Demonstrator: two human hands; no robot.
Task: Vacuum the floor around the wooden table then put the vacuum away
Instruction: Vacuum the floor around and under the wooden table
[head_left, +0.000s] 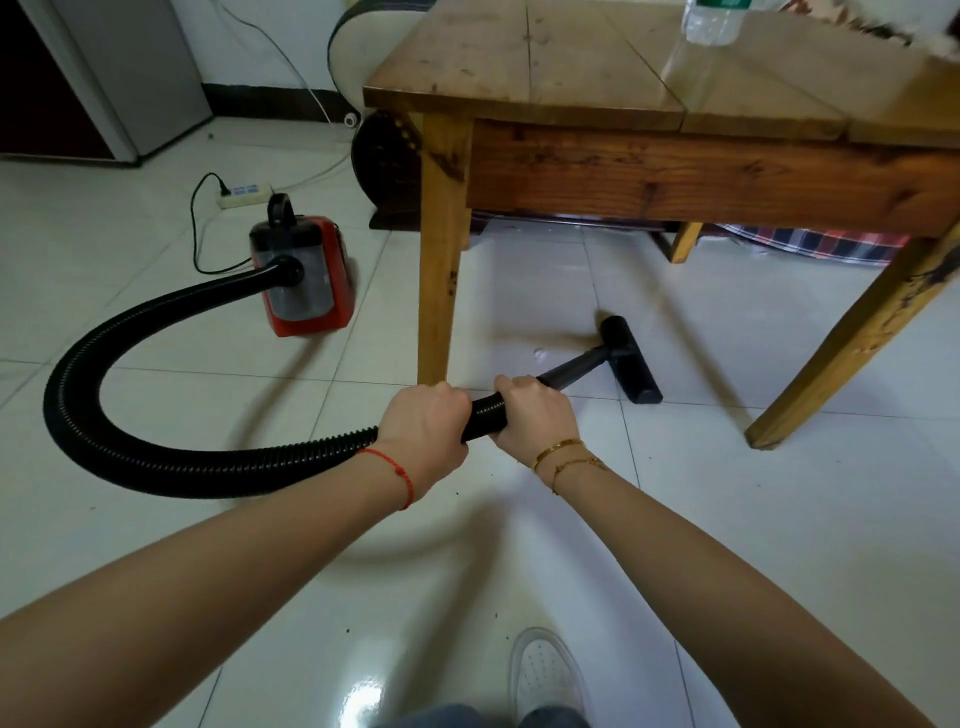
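No legible brand or writing on the red vacuum (306, 275), the power strip (244, 193) or the bottle (709, 21). Left hand (423, 431) and right hand (535, 415) both grip the black hose (156, 457) end, fingers wrapped round it. Floor nozzle (631, 361) rests on white tile under the wooden table (571, 67), between its near legs. Open tile lies on the person's side.
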